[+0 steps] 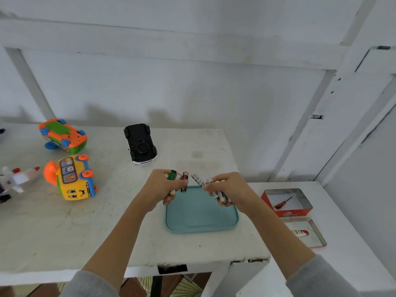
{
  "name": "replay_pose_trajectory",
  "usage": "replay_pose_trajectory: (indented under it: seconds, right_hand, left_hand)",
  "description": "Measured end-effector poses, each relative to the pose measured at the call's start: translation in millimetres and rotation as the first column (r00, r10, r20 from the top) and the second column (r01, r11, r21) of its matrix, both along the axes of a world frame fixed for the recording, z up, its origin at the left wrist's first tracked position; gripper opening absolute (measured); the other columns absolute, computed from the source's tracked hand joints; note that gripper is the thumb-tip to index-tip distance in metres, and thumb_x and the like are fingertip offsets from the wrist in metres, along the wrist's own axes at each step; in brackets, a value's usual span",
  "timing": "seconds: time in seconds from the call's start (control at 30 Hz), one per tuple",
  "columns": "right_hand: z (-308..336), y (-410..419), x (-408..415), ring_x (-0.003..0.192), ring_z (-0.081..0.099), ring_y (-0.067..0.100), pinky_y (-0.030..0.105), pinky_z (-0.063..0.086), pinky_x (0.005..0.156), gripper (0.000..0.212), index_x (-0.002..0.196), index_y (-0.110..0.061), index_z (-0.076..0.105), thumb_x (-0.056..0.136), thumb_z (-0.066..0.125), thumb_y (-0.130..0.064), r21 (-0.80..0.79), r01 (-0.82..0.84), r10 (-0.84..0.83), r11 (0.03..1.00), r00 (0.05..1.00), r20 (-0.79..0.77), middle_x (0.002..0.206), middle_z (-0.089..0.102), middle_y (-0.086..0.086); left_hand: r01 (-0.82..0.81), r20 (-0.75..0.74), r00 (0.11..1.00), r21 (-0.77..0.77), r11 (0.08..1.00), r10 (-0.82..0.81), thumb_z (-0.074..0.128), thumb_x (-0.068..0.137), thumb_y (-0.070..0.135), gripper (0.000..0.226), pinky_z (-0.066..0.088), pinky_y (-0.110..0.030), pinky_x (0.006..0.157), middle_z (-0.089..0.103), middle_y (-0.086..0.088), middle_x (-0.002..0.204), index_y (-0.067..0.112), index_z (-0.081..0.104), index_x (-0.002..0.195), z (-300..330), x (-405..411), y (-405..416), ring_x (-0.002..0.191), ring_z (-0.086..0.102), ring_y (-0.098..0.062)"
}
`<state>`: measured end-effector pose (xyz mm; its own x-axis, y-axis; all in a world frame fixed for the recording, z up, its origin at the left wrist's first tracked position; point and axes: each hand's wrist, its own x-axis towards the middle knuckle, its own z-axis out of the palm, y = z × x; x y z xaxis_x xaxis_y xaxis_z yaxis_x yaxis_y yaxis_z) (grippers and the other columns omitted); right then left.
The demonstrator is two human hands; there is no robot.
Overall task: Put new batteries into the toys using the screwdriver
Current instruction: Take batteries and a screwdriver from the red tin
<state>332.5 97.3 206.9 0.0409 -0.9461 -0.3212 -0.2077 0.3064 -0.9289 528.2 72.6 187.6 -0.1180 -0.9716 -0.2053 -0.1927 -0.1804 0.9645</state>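
My left hand [161,186] grips several batteries, among them a green one [172,175] and a dark red one [184,182], above the far edge of a teal tray [201,224]. My right hand [230,188] holds a bunch of white batteries [220,195]; one white battery [197,179] sticks out between the hands. A small red-handled screwdriver [282,203] lies inside an open red tin [288,212] to the right. The toys lie at the left: a black car upside down [140,144], an orange-green car upside down [63,136], a yellow bus on its side [71,179].
A white toy plane [18,179] lies at the far left edge. The tin's lid [308,232] lies in front of the tin on a second white table [347,243]. A white wall and beams stand behind the white worktable [64,232].
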Motion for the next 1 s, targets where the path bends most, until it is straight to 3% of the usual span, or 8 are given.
replay_pose_trajectory:
  seconds: [0.17, 0.37, 0.57, 0.77, 1.0]
  right_hand:
    - [-3.8, 4.6, 7.9, 0.028, 0.039, 0.009, 0.011, 0.027, 0.033, 0.007, 0.079, 0.001, 0.068, 0.074, 0.070, -0.003, -0.005, 0.038, -0.038, 0.999, 0.974, -0.224, 0.057, 0.056, 0.010]
    - [-15.1, 4.5, 6.9, 0.030, 0.041, 0.009, 0.013, 0.030, 0.033, 0.010, 0.075, 0.001, 0.068, 0.070, 0.073, -0.007, -0.022, -0.062, 0.046, 0.998, 0.889, -0.456, 0.050, 0.050, 0.003]
    - [-12.1, -2.1, 2.5, 0.026, 0.033, 0.005, 0.012, 0.026, 0.031, 0.015, 0.068, -0.001, 0.062, 0.068, 0.076, -0.008, -0.009, -0.125, 0.106, 0.992, 0.880, -0.464, 0.054, 0.050, 0.007]
    - [-10.2, -14.6, 0.2, 0.044, 0.052, 0.014, 0.019, 0.042, 0.038, 0.023, 0.073, -0.005, 0.060, 0.069, 0.080, -0.014, -0.014, -0.140, 0.119, 0.990, 0.889, -0.443, 0.058, 0.060, 0.005]
    - [-18.4, -20.5, 0.0, 0.049, 0.055, 0.019, 0.027, 0.050, 0.045, 0.025, 0.070, -0.008, 0.057, 0.068, 0.081, -0.015, -0.045, -0.157, 0.115, 0.987, 0.862, -0.494, 0.059, 0.058, 0.007]
  left_hand:
    - [0.078, 0.155, 0.984, 0.034, 0.996, -0.082, 0.073, 0.081, 0.008, 0.019, 0.027, -0.019, 0.034, 0.045, -0.010, 0.047, -0.003, 0.059, 0.076, -8.9, -3.2, 2.0, 0.029, 0.034, -0.016]
    - [0.159, 0.296, 0.939, 0.083, 0.984, -0.177, 0.073, 0.080, 0.009, 0.021, 0.027, -0.018, 0.035, 0.044, -0.009, 0.048, 0.003, 0.055, 0.070, -15.3, -10.6, 4.3, 0.030, 0.035, -0.015]
    - [0.186, 0.337, 0.916, 0.117, 0.975, -0.216, 0.075, 0.079, 0.012, 0.025, 0.027, -0.019, 0.035, 0.044, -0.007, 0.046, 0.003, 0.055, 0.068, -15.4, -9.4, 1.8, 0.030, 0.034, -0.015]
    - [0.161, 0.362, 0.913, 0.104, 0.982, -0.188, 0.079, 0.077, 0.019, 0.036, 0.027, -0.020, 0.035, 0.043, -0.005, 0.044, 0.006, 0.048, 0.063, -16.1, -5.1, -0.9, 0.031, 0.034, -0.015]
    - [0.153, 0.402, 0.902, 0.042, 0.987, -0.157, 0.080, 0.076, 0.030, 0.043, 0.031, -0.020, 0.034, 0.046, -0.005, 0.047, 0.008, 0.045, 0.063, -10.7, -5.0, -3.7, 0.031, 0.038, -0.013]
